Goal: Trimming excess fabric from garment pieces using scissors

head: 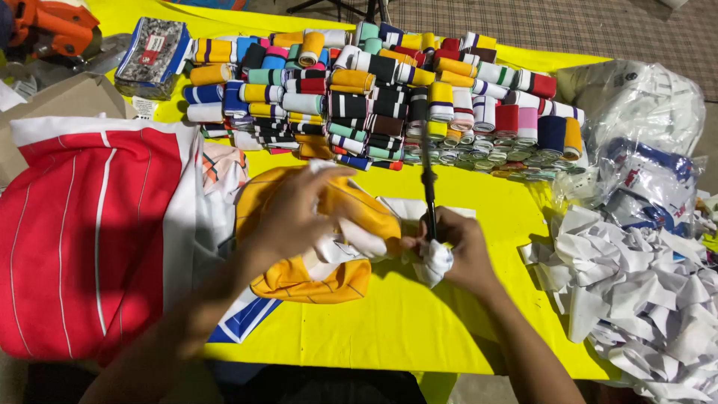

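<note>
Scissors (pixel 428 187) upright in my right hand (pixel 460 247), fist clamped around them and a white scrap (pixel 434 262). My left hand (pixel 299 213) grips the orange garment (pixel 321 277) just beside it.

the table cover (pixel 419 322) is bright yellow. at 9 o'clock lies a red cloth (pixel 82 232) with thin white stripes and a white border. at centre a yellow-orange garment (pixel 314 280) shows white trim, with a blue-and-white piece (pixel 243 318) under it at 7 o'clock. at 12 o'clock the rolled bands (pixel 374 97) are striped in yellow, black, white, navy, red, teal, pink and maroon. a black rod (pixel 428 187) stands at centre, a white scrap (pixel 435 262) below it. at 4 o'clock the paper scraps (pixel 636 299) are white. at 2 o'clock clear bags (pixel 643 142) hold white, blue and red. at 11 o'clock sits an orange tool (pixel 52 26).
</note>
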